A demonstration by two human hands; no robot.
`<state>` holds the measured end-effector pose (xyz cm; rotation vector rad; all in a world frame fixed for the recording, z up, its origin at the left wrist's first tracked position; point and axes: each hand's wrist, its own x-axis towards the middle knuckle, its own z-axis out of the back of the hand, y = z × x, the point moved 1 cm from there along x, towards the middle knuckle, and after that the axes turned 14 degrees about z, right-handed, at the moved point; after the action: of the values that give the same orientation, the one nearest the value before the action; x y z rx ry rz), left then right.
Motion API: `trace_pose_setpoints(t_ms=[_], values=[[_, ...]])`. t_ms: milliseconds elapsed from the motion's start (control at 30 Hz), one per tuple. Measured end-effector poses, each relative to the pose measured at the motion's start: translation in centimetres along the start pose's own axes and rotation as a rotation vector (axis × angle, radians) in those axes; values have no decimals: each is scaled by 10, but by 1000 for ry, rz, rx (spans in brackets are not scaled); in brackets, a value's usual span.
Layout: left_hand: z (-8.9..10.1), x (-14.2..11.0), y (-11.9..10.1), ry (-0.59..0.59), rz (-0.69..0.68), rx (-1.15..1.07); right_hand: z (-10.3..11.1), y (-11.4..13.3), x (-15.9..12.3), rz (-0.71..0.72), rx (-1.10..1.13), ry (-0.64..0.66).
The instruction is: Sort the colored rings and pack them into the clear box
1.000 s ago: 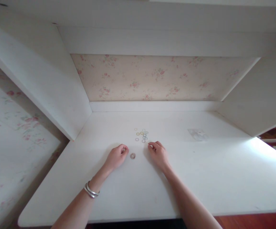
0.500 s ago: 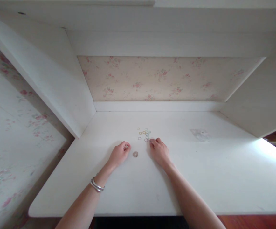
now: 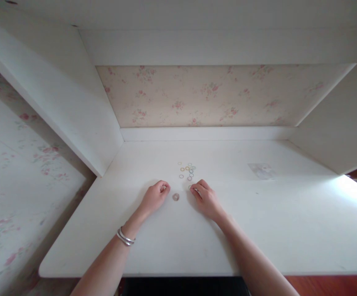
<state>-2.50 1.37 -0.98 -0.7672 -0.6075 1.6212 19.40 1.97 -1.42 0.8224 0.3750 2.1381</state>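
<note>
Your right hand [image 3: 208, 201] pinches a thin, pale round ring [image 3: 189, 187] by its edge, apparently leaving the loop exposed; your left hand [image 3: 154, 197] is pressed closed, any contents hidden. Thin coloured rings [image 3: 191, 171] lie handily at twelve o'clock.

Rings [image 3: 187, 168] on desk [image 3: 166, 246]; bag [image 3: 262, 171] to right

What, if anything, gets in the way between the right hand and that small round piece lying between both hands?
Nothing visible blocks the gap between the right hand and the small round piece; a thin ring shows at the fingertips. The loose rings lie farther back.
</note>
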Motion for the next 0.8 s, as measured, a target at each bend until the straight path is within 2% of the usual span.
trace_pose_setpoints(t_ms=[167,300,400,467,633,800], values=[[0,0,0,6,-12,3,-6,17,-3,114,35,92],[0,0,0,6,-38,0,-9,18,-4,161,-25,140],[0,1,1,16,-39,-2,-8,16,-5,169,-37,119],[0,2,2,24,-29,-16,-4,14,-4,132,-29,45],[-1,3,1,23,-17,-14,5,3,-3,-74,-71,-157],[-12,10,-18,11,-82,133,3,-9,-1,-188,-47,-155]])
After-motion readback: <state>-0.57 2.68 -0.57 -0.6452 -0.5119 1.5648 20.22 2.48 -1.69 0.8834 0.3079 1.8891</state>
